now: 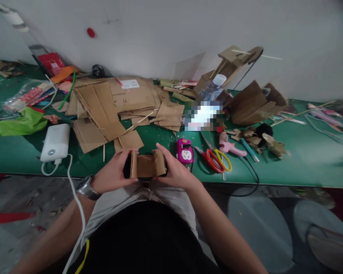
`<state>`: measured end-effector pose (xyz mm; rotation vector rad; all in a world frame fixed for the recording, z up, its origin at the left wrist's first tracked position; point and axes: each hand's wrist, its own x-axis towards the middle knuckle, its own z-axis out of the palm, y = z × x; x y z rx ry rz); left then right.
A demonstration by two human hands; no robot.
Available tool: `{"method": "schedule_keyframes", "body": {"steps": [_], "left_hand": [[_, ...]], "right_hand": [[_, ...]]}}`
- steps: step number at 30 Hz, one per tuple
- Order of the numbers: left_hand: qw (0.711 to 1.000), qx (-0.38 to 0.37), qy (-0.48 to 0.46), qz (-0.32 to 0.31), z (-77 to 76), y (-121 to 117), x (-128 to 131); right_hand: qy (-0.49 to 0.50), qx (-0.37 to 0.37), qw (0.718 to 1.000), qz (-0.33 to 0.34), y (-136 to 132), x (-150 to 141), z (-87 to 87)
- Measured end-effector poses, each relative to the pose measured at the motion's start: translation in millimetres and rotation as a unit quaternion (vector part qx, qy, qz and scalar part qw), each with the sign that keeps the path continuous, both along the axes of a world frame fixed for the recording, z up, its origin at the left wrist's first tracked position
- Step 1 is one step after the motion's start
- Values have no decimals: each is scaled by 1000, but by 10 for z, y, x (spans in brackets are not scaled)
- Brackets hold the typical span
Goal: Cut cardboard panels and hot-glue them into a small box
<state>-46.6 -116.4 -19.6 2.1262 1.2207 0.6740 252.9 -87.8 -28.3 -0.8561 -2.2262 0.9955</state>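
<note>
Between my hands, at the table's front edge, is a small cardboard piece (145,166) with a flat middle and two upright sides, with something black on its outer sides. My left hand (116,169) is wrapped round its left side, a metal watch on the wrist. Around the right side close the fingers and thumb of my right hand (174,169). Just right of that hand stands a magenta power socket (184,151). Loose cardboard sheets (100,110) lie beyond my left hand.
Scissors with red handles (213,161), yellow-handled scissors (223,160) and a pink glue gun (231,147) lie to the right. A white power bank (55,141) trails a cable over my left arm. A plastic bottle (213,89) and a brown cardboard box (254,104) stand farther back.
</note>
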Motion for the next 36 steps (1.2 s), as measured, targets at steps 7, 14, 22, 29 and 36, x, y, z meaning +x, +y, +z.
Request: {"method": "schedule_keyframes", "body": {"steps": [7,14,22,29,36], "left_hand": [[1000,7,27,13,-10,-24,64],[999,15,32,13,-23,-24,89],[1000,20,24,3,-7,-7,90],[995,-38,-92,12,-103,-16,-20],[978,-59,-200,31,-161,-41,-76]], "right_hand": [[7,-8,998,-61,-92,82,49],[-14,-19,998,-50,-84,68,23],[-27,-3,999,-17,1,82,25],[-19,-26,999,-43,-64,72,-1],[66,-24,988,-136,-178,-13,15]]}}
